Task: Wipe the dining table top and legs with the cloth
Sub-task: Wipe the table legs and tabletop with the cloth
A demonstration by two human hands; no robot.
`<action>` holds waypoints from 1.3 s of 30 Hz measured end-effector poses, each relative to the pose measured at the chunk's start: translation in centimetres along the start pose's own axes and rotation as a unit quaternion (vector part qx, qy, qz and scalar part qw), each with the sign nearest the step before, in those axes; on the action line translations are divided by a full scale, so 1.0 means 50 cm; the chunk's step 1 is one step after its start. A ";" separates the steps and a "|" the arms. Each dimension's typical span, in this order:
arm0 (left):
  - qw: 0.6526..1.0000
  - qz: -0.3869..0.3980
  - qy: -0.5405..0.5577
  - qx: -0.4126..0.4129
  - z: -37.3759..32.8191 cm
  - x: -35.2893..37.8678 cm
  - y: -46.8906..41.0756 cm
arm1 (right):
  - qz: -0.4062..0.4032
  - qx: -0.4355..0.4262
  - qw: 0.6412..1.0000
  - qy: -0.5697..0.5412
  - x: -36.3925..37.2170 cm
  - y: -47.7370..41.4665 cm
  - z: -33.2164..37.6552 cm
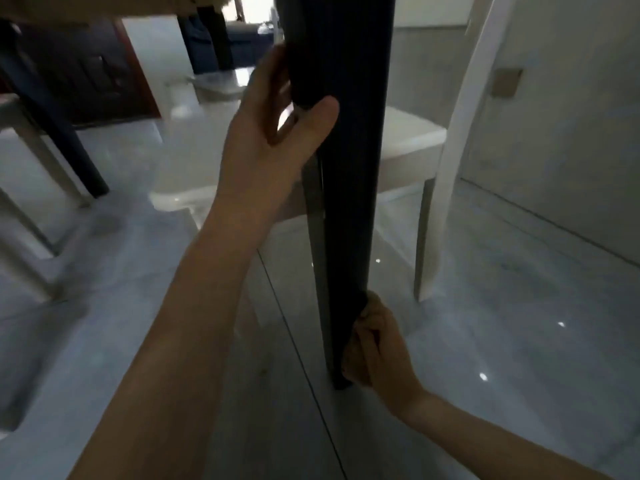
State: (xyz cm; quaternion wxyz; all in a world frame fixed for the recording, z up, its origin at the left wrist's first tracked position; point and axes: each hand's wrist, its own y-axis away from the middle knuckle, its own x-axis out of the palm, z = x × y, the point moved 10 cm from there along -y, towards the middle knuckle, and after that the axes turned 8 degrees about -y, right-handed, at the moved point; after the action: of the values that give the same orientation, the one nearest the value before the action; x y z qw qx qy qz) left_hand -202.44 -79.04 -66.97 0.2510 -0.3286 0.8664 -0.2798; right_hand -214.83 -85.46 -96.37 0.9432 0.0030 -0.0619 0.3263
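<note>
A dark table leg [346,209] runs down the middle of the head view to the floor. My left hand [277,133] is wrapped around its upper part, thumb on the near face. Low down, just above the leg's foot, my right hand [381,348] is curled against the leg's right side. It seems to press a dark cloth [350,336] onto it. The cloth blends with the leg and is mostly hidden by my fingers. The underside of the table top [104,8] shows at the upper left.
A white chair [433,150] stands right behind the leg, its seat and legs close to it. Another dark table leg [69,140] and a pale chair frame [31,161] are at the left. The floor [519,341] is glossy grey tile. A wall runs along the right.
</note>
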 end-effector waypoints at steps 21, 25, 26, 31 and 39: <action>0.724 0.189 -0.076 -0.659 -0.318 -0.235 0.645 | -0.231 0.355 0.906 0.011 -0.012 0.607 0.509; 0.700 0.139 -0.042 -0.700 -0.593 -0.354 0.467 | -0.226 0.372 0.900 0.035 0.016 0.669 0.859; 0.707 0.129 -0.035 -0.695 -0.646 -0.382 0.413 | -0.224 0.367 0.902 0.043 0.020 0.670 0.938; 0.753 0.198 -0.091 -0.621 -0.847 -0.541 0.222 | -0.206 0.335 0.918 0.058 0.068 0.668 1.233; 0.744 0.043 -0.216 -0.631 -1.010 -0.839 0.261 | -0.047 0.314 0.947 0.054 0.193 0.598 1.355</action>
State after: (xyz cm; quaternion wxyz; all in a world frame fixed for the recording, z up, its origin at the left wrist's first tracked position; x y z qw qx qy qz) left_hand -211.71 -24.91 -28.70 0.1784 -0.4260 0.7811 0.4203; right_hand -233.51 -59.13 -29.04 0.9106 0.2845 0.0953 0.2842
